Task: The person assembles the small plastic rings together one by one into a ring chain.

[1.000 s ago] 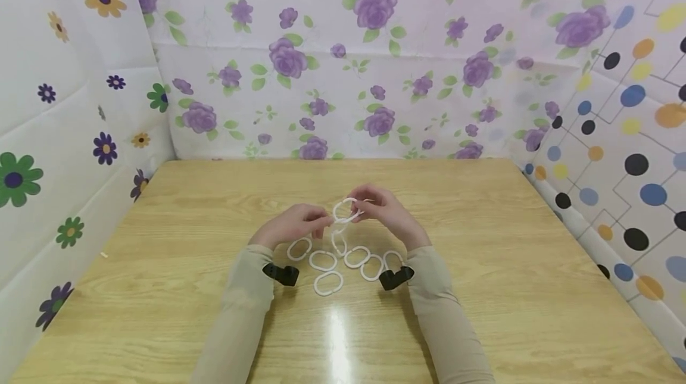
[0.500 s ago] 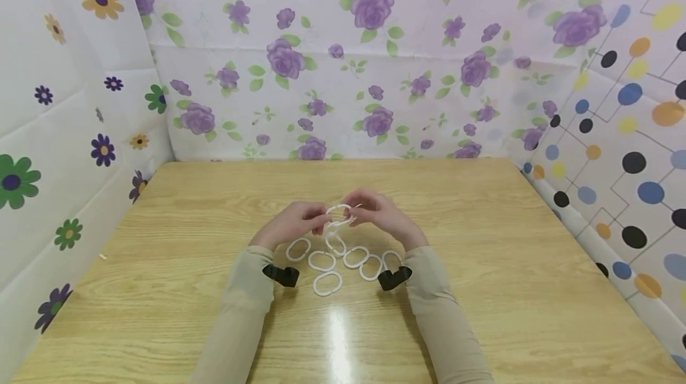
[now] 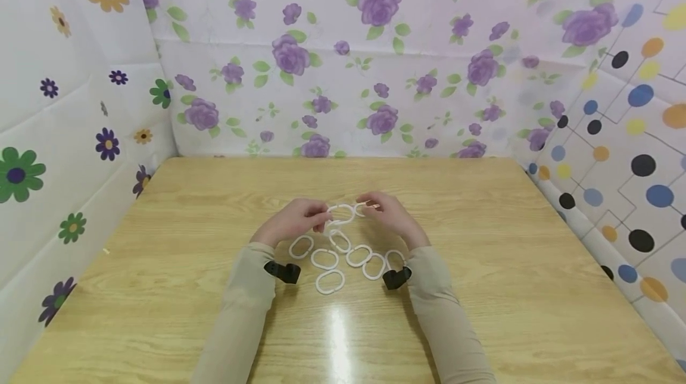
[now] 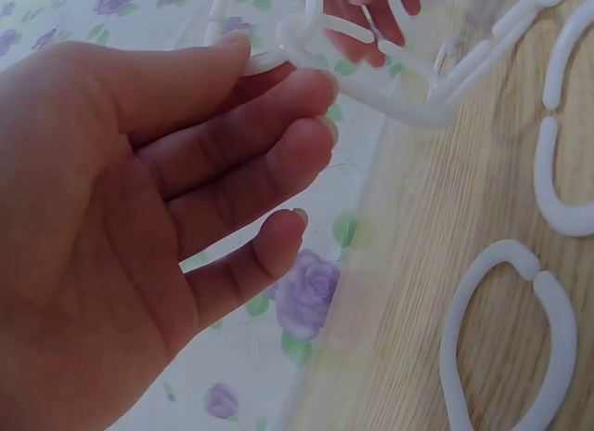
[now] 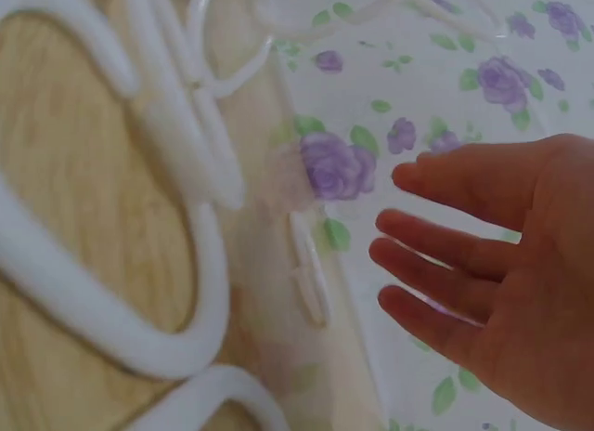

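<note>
My left hand (image 3: 295,221) pinches a white plastic chain link (image 3: 341,205) between thumb and fingers, over the table's middle. In the left wrist view, the held link (image 4: 269,61) hooks into other white links, and the remaining fingers are bent loosely. My right hand (image 3: 392,215) is just to the right with its fingers extended; another link (image 3: 358,210) shows by its fingertips in the head view. The right wrist view shows that hand (image 5: 501,254) with fingers spread and nothing gripped. Below the held link hangs a tilted link (image 3: 334,242) that leads toward links on the table.
Several white oval links lie on the wooden table (image 3: 187,289) in front of the hands, among them a left one (image 3: 290,250) and the nearest one (image 3: 330,293). Patterned sheets (image 3: 343,98) enclose the table at back and sides. A small white bit (image 3: 106,251) lies far left.
My right hand has let go of the white links and drawn back to the right, its fingers opening. My left hand keeps its pinch on the link. The head view has shifted slightly.
</note>
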`<action>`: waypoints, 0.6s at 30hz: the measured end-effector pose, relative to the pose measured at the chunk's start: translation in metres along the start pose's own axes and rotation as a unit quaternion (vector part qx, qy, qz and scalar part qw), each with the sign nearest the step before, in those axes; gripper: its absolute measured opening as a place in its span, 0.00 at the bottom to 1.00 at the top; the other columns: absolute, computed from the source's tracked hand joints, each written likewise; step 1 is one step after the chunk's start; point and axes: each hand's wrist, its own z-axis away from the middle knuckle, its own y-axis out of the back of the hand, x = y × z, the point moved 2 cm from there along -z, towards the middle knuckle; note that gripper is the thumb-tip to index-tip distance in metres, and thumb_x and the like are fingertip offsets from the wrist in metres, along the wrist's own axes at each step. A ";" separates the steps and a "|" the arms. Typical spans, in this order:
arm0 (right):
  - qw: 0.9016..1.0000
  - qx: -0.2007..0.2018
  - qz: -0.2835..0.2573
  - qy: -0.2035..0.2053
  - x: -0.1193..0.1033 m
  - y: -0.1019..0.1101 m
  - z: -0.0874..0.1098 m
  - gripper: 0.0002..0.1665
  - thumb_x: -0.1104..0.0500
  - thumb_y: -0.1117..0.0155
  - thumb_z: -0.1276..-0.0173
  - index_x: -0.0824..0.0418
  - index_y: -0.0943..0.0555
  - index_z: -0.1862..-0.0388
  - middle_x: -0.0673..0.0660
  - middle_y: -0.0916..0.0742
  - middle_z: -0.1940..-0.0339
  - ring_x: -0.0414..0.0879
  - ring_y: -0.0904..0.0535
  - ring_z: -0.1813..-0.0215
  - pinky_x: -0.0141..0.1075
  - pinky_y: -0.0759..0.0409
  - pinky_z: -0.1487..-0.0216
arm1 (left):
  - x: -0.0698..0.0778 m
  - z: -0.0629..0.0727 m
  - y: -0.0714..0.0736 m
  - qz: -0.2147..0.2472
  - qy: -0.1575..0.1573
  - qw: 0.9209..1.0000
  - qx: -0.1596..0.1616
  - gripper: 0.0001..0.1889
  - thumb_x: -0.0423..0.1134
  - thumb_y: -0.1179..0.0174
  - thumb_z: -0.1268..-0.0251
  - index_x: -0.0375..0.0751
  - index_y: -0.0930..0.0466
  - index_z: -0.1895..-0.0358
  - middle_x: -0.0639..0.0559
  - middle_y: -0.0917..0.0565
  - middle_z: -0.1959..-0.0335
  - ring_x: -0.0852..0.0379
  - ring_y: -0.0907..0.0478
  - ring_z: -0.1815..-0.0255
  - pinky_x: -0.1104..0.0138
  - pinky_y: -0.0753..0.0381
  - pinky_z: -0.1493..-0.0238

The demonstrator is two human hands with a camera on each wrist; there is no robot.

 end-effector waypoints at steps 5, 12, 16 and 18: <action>0.998 -0.010 0.055 -0.033 0.008 -0.002 0.002 0.20 0.64 0.43 0.31 0.69 0.24 0.41 0.70 0.24 0.36 0.65 0.29 0.35 0.56 0.32 0.33 | 0.002 0.002 0.002 -0.004 0.000 1.000 0.000 0.14 0.43 0.50 0.24 0.37 0.20 0.62 0.44 0.19 0.72 0.42 0.23 0.69 0.64 0.28 0.66; 0.991 -0.018 0.114 -0.070 0.022 -0.002 0.006 0.18 0.67 0.43 0.36 0.69 0.21 0.48 0.71 0.24 0.37 0.66 0.30 0.34 0.56 0.34 0.31 | 0.001 0.001 0.001 -0.007 -0.004 1.000 -0.007 0.13 0.42 0.50 0.25 0.38 0.20 0.62 0.49 0.19 0.74 0.48 0.23 0.70 0.65 0.27 0.66; 0.986 -0.016 0.135 -0.101 0.024 0.000 0.007 0.19 0.74 0.47 0.45 0.67 0.20 0.54 0.69 0.23 0.41 0.65 0.28 0.38 0.55 0.31 0.35 | 0.003 0.001 0.000 -0.002 -0.011 1.000 -0.010 0.12 0.42 0.50 0.25 0.41 0.20 0.63 0.49 0.19 0.73 0.45 0.22 0.68 0.64 0.26 0.64; 0.983 -0.015 0.144 -0.114 0.023 0.002 0.007 0.21 0.76 0.50 0.50 0.66 0.20 0.57 0.69 0.24 0.41 0.65 0.28 0.38 0.56 0.30 0.36 | 0.004 0.001 0.000 0.002 -0.014 1.000 -0.009 0.12 0.43 0.50 0.24 0.42 0.20 0.63 0.49 0.19 0.73 0.43 0.22 0.67 0.64 0.26 0.63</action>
